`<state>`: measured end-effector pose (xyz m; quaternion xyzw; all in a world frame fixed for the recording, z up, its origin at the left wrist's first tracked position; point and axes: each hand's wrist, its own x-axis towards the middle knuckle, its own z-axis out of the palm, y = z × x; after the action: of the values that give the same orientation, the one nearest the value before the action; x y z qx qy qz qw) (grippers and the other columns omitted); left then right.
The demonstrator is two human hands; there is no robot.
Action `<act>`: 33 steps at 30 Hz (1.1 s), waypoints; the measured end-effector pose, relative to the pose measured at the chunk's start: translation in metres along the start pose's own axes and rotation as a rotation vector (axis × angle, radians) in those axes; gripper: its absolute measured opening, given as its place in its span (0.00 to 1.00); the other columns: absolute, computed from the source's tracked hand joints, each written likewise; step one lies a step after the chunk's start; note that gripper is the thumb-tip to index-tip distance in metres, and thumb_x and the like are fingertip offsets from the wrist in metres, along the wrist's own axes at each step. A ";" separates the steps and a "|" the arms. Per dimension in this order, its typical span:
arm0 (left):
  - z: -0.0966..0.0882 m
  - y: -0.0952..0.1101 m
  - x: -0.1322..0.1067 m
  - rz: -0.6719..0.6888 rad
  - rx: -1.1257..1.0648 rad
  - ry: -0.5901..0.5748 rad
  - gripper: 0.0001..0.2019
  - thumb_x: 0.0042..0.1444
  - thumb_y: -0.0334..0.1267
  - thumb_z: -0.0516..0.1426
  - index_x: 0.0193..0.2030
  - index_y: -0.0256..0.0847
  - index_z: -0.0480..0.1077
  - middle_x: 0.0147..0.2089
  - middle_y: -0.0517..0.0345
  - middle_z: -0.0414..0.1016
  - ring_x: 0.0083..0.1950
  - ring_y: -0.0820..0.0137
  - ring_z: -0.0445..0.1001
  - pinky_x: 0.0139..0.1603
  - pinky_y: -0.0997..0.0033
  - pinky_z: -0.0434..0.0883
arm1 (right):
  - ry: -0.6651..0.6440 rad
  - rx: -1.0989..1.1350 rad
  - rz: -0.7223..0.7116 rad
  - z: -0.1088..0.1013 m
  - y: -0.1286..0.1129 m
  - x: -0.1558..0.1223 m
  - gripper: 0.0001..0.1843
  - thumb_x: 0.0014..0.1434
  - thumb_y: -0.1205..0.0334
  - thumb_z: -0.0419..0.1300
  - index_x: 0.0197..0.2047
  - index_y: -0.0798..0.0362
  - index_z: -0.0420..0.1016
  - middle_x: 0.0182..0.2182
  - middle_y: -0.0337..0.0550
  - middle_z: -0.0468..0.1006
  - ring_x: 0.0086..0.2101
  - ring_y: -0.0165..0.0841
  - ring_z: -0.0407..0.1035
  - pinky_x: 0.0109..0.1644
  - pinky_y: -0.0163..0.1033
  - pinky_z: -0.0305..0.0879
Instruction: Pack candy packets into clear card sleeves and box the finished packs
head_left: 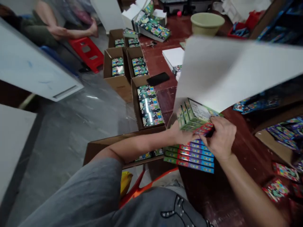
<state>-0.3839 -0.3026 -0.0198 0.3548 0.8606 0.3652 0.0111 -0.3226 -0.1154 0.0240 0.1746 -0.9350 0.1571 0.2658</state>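
Observation:
A stack of small green printed boxes (189, 114) is between my two hands, above the dark red table. My left hand (181, 132) is blurred, closed around the stack's near left side. At the right end, my right hand (221, 135) grips the stack with its fingers bent over the corner and the thumb toward the left hand. Just below lie several flat boxes (189, 157) in a neat pile, their edges striped green, red, purple and blue. Behind the held stack rises a large white card sheet (227, 72); whether it is joined to the stack is unclear.
On my left, cardboard cartons (118, 86) hold printed boxes, and a black phone (158, 78) lies by them. A yellowish tub (207, 23) stands at the back. Colourful packets (276, 189) lie at right. Another person's leg (78, 32) is near a red stool (87, 53).

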 end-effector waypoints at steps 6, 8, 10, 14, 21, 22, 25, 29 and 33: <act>-0.012 0.015 -0.070 0.259 0.342 0.016 0.14 0.74 0.38 0.53 0.56 0.41 0.78 0.53 0.47 0.84 0.55 0.59 0.83 0.59 0.57 0.79 | -0.285 -0.134 -0.138 -0.010 -0.008 0.010 0.36 0.68 0.53 0.57 0.74 0.57 0.56 0.62 0.65 0.74 0.56 0.60 0.70 0.54 0.59 0.65; -0.022 0.010 -0.090 0.402 0.229 0.148 0.16 0.73 0.36 0.55 0.63 0.47 0.73 0.57 0.52 0.83 0.58 0.64 0.82 0.61 0.62 0.78 | -0.380 -0.153 -0.175 -0.019 -0.011 0.019 0.32 0.68 0.55 0.57 0.71 0.58 0.61 0.59 0.64 0.76 0.54 0.59 0.71 0.52 0.58 0.65; -0.029 -0.001 -0.105 0.411 0.122 0.380 0.23 0.70 0.40 0.60 0.70 0.54 0.67 0.62 0.55 0.80 0.63 0.65 0.79 0.65 0.61 0.76 | -0.459 -0.157 -0.193 -0.024 -0.012 0.031 0.29 0.67 0.55 0.59 0.68 0.57 0.65 0.57 0.61 0.77 0.53 0.57 0.71 0.52 0.57 0.67; -0.018 -0.026 -0.103 -0.104 -0.114 0.696 0.35 0.71 0.56 0.54 0.79 0.49 0.50 0.78 0.42 0.58 0.79 0.54 0.60 0.77 0.44 0.63 | -0.626 -0.091 -0.205 -0.020 -0.009 0.065 0.33 0.61 0.47 0.66 0.64 0.55 0.69 0.56 0.58 0.78 0.53 0.56 0.73 0.54 0.57 0.70; 0.003 -0.030 -0.063 -0.556 -0.730 0.476 0.38 0.73 0.68 0.31 0.73 0.47 0.60 0.71 0.50 0.70 0.77 0.58 0.65 0.73 0.51 0.69 | -0.724 0.091 -0.184 0.016 0.006 0.092 0.44 0.49 0.34 0.71 0.62 0.50 0.72 0.53 0.53 0.80 0.51 0.54 0.75 0.54 0.56 0.72; -0.002 -0.028 -0.059 -0.548 -0.798 0.452 0.37 0.73 0.68 0.33 0.70 0.47 0.63 0.67 0.50 0.74 0.74 0.57 0.69 0.70 0.51 0.72 | -0.722 0.102 -0.184 0.020 0.009 0.088 0.45 0.50 0.33 0.71 0.63 0.50 0.71 0.54 0.54 0.80 0.52 0.55 0.75 0.54 0.57 0.72; -0.019 -0.025 -0.046 -0.512 -0.990 0.383 0.29 0.71 0.66 0.49 0.60 0.45 0.70 0.56 0.50 0.80 0.62 0.58 0.79 0.62 0.52 0.78 | -0.729 0.108 -0.181 0.016 0.005 0.072 0.45 0.59 0.33 0.64 0.69 0.54 0.67 0.59 0.59 0.77 0.56 0.58 0.73 0.58 0.61 0.72; -0.034 -0.026 -0.034 -0.528 -1.103 0.347 0.20 0.67 0.56 0.61 0.52 0.43 0.73 0.49 0.54 0.82 0.54 0.60 0.83 0.58 0.55 0.80 | -0.524 0.003 -0.102 -0.004 -0.029 0.044 0.41 0.73 0.42 0.51 0.77 0.61 0.54 0.72 0.66 0.65 0.71 0.62 0.58 0.74 0.72 0.51; -0.037 -0.038 -0.034 -0.535 -0.967 0.287 0.18 0.67 0.53 0.62 0.54 0.41 0.74 0.50 0.55 0.81 0.60 0.56 0.81 0.61 0.51 0.78 | -0.449 0.111 0.071 0.001 -0.052 0.016 0.41 0.74 0.43 0.49 0.80 0.57 0.49 0.79 0.62 0.52 0.77 0.62 0.43 0.77 0.78 0.25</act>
<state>-0.3916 -0.3653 -0.0248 0.0259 0.6482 0.7467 0.1473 -0.3140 -0.1660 0.0427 0.1864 -0.9662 0.1746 0.0357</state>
